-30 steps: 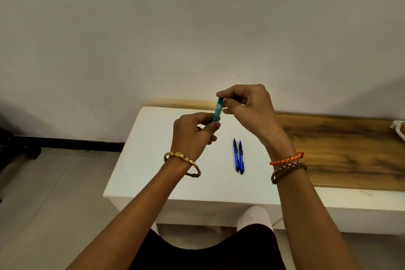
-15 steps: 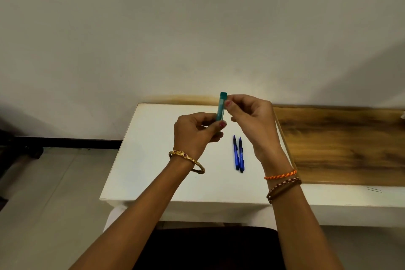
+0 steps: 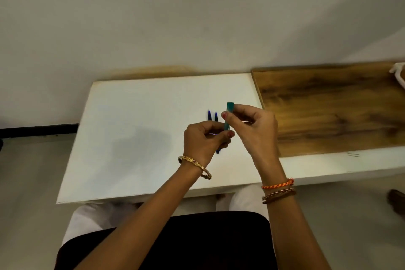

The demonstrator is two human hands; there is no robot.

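Both left hand (image 3: 203, 139) and right hand (image 3: 257, 129) pinch a slim teal plastic tube (image 3: 229, 107) mid-frame; uncapping likely needs steady pulling.

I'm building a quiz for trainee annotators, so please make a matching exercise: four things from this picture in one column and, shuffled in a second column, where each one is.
Things
1. teal tube
2. blue pens
3. gold bangle
4. orange braided band

Places
A. around the right wrist
B. lying on the white table
C. pinched between the left hand and the right hand
D. around the left wrist

Pairs: 1-C, 2-B, 3-D, 4-A
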